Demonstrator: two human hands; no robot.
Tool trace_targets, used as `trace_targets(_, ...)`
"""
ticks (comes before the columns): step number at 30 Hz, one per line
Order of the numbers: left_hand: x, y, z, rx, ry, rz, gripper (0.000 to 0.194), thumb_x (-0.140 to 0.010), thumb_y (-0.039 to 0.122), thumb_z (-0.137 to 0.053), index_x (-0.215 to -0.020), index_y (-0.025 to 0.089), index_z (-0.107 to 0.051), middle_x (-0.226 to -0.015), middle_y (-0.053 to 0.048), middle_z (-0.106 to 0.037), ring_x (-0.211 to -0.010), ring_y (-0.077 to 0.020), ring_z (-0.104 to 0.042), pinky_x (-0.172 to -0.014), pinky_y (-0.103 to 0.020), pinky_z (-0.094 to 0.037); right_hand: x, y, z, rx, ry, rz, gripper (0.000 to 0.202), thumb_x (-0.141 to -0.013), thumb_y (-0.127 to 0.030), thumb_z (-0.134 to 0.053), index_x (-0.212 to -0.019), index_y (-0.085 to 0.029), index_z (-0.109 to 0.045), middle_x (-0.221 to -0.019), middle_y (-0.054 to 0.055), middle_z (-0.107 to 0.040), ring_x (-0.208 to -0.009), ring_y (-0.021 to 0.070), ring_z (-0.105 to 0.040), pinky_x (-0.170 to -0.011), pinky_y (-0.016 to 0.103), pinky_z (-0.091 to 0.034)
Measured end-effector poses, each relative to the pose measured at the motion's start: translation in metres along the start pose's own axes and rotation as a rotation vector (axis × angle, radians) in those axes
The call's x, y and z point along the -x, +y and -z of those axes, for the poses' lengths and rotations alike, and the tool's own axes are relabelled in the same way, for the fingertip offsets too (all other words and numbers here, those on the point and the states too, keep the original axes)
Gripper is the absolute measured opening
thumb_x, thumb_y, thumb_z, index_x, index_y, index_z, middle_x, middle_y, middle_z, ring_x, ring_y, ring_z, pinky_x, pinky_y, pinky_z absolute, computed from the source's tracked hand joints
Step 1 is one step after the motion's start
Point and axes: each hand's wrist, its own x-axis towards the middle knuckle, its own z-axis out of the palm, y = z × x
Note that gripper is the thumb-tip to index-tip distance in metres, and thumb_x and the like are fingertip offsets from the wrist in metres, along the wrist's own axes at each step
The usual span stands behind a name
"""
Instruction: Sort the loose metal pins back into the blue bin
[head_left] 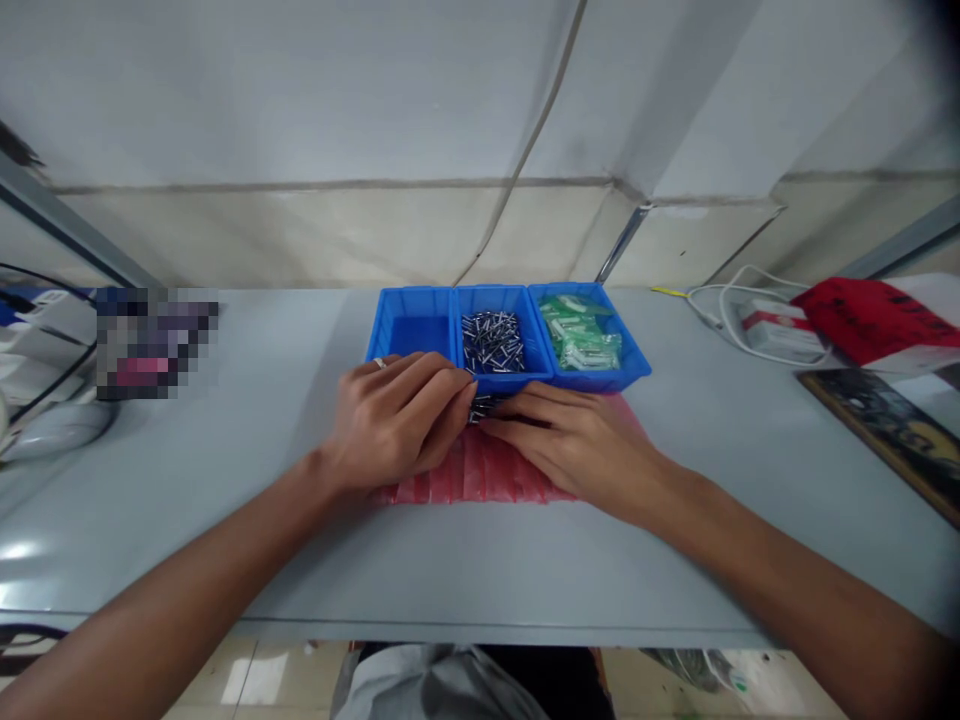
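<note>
Three blue bins stand side by side at the table's middle. The left bin (417, 338) shows its bare floor, the middle one holds a heap of small metal pins (493, 341), and the right one holds green-and-white packets (581, 333). In front of them lies a pink plastic sheet (480, 470). More metal pins (480, 408) show between my hands, close to the middle bin's front wall. My left hand (401, 415) curls at their left, fingertips bunched. From the right, my right hand (566, 430) touches them with its fingers together.
A grey mouse (64, 430), cables and a partly pixelated item sit at the left. On the right are a white box (780, 330), a white cable, a red-and-white bag (877, 320) and a dark framed board (892, 430). The table's front edge (480, 632) runs below my arms.
</note>
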Motion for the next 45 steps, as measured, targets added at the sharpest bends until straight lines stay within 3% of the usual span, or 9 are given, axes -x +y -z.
trace_targets(9,0.0,0.0,-0.001,0.01,-0.009,0.011,0.007,-0.091,0.014,-0.067,-0.084,0.016,-0.064,-0.078,0.001,-0.073,-0.063,-0.012,-0.066,-0.055,-0.027,-0.042,0.001,0.0,0.001,-0.042,0.097,-0.061,0.029,-0.101,-0.01,-0.051,-0.122,-0.019,-0.07,-0.111,0.008,-0.074,-0.103,0.0212,-0.072,-0.094,0.039,-0.064)
trace_targets(16,0.0,-0.001,-0.001,0.011,-0.004,-0.037,0.006,-0.091,0.015,-0.068,-0.086,0.015,-0.064,-0.078,0.0,-0.073,-0.065,-0.013,-0.066,-0.057,-0.027,-0.044,-0.004,-0.005,0.013,-0.083,0.309,-0.083,0.022,-0.097,-0.005,-0.06,-0.109,-0.016,-0.075,-0.103,0.008,-0.077,-0.092,0.018,-0.074,-0.085,0.033,-0.064)
trace_targets(20,-0.003,-0.001,0.001,0.042,-0.019,-0.07,0.011,-0.091,0.018,-0.072,-0.1,0.013,-0.067,-0.086,-0.002,-0.074,-0.074,-0.0149,-0.069,-0.06,-0.027,-0.046,-0.006,-0.01,0.024,-0.26,0.504,-0.232,0.023,-0.091,-0.008,-0.072,-0.105,-0.024,-0.078,-0.098,0.002,-0.079,-0.089,0.016,-0.074,-0.082,0.032,-0.063)
trace_targets(24,-0.003,0.0,0.003,0.021,-0.048,-0.113,0.023,-0.09,0.021,-0.076,-0.11,0.013,-0.068,-0.096,-0.004,-0.076,-0.083,-0.0169,-0.071,-0.063,-0.028,-0.049,-0.007,-0.012,0.032,-0.503,0.595,-0.398,0.022,-0.086,-0.014,-0.08,-0.1,-0.031,-0.08,-0.095,-0.003,-0.079,-0.086,0.0147,-0.073,-0.081,0.032,-0.063)
trace_targets(28,-0.001,-0.001,0.002,0.043,-0.066,-0.127,0.015,-0.089,0.013,-0.075,-0.101,0.014,-0.068,-0.093,-0.003,-0.075,-0.081,-0.0161,-0.068,-0.063,-0.028,-0.048,-0.006,-0.012,0.031,-0.654,0.603,-0.455,0.018,-0.087,-0.018,-0.08,-0.098,-0.031,-0.08,-0.097,-0.003,-0.079,-0.086,0.0143,-0.073,-0.081,0.032,-0.062)
trace_targets(35,0.0,-0.003,-0.003,0.11,-0.049,-0.111,0.014,-0.088,0.013,-0.076,-0.099,0.014,-0.067,-0.09,-0.003,-0.074,-0.081,-0.016,-0.067,-0.066,-0.027,-0.052,-0.008,-0.013,0.031,-0.706,0.589,-0.46,0.016,-0.089,-0.018,-0.078,-0.099,-0.03,-0.081,-0.096,-0.001,-0.078,-0.085,0.0145,-0.071,-0.077,0.031,-0.06)
trace_targets(41,-0.002,0.0,0.0,0.053,-0.046,-0.133,0.01,-0.089,0.015,-0.075,-0.096,0.014,-0.067,-0.087,-0.003,-0.074,-0.076,-0.0153,-0.067,-0.058,-0.027,-0.046,-0.007,-0.01,0.028,-0.701,0.514,-0.426,0.019,-0.089,-0.018,-0.077,-0.104,-0.03,-0.08,-0.099,0.0,-0.077,-0.091,0.0161,-0.071,-0.083,0.035,-0.058)
trace_targets(45,-0.002,0.0,0.0,0.021,-0.034,-0.129,0.013,-0.089,0.018,-0.075,-0.099,0.014,-0.068,-0.09,-0.003,-0.075,-0.076,-0.0156,-0.069,-0.059,-0.027,-0.048,-0.007,-0.008,0.026,-0.71,0.519,-0.445,0.017,-0.088,-0.019,-0.079,-0.102,-0.03,-0.08,-0.098,0.0,-0.077,-0.085,0.0144,-0.07,-0.072,0.031,-0.058)
